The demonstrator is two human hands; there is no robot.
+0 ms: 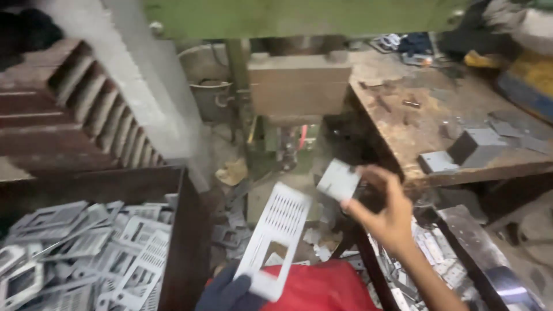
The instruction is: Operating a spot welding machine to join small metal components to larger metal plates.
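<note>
My left hand (227, 294), in a dark blue glove, grips the lower end of a long grey metal plate (276, 227) that has rows of slots and a square cut-out. The plate tilts up and to the right. My right hand (385, 214) is bare and raised beside it, pinching a small square piece of sheet metal (339, 179) at the fingertips. The small piece hangs just right of the plate's top end, apart from it. Both are held in front of the press block (299, 86).
A dark bin (185, 242) at the left is full of several stamped slotted plates (86, 253). A worn wooden bench (415, 124) with grey metal boxes (475, 144) stands at the right. Scrap cut-outs (435, 253) lie below it. Red cloth (325, 288) covers my lap. A green machine frame (299, 14) spans the top.
</note>
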